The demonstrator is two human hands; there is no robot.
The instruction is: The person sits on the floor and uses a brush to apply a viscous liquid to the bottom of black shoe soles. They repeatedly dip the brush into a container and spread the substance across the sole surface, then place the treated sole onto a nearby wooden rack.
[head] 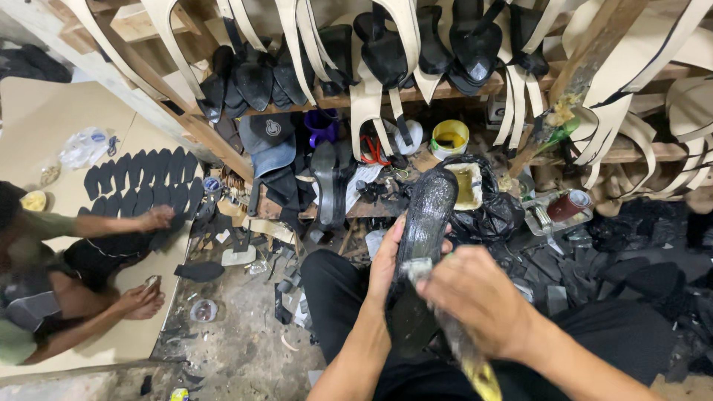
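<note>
My left hand grips a long black shoe sole from its left side, holding it upright over my lap with its glossy face toward me. My right hand is closed around a glue-caked brush, whose bristle end rests on the lower part of the sole. The brush handle, smeared yellow, points down past my wrist. A black bag holding an open container of yellowish glue sits just beyond the sole's tip.
Another person sits at the left, a hand on rows of black soles laid on cardboard. Wooden racks ahead hold black soles and cream straps. A yellow tub, purple cup and scraps crowd the floor.
</note>
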